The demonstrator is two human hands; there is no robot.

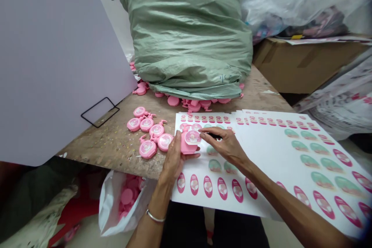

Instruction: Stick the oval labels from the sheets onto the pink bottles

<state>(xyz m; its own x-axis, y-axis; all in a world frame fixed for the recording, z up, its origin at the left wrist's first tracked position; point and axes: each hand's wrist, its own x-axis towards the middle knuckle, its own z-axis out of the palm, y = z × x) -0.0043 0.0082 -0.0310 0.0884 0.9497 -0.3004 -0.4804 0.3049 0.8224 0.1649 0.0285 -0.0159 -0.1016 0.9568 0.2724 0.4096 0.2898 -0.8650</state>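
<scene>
Pink pieces [127, 197] fill plastic bag [109, 211]

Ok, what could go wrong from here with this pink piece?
The label on the pink pump-shaped piece might go on crooked, since the right hand is pressing it while the left hand holds the piece. The loose pink pieces near the edge of the table could also get knocked off.

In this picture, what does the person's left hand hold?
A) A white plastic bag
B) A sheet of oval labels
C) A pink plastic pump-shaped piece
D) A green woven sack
C. The left hand cradles the pink plastic pump-shaped piece, which has a round label on its face.
</scene>
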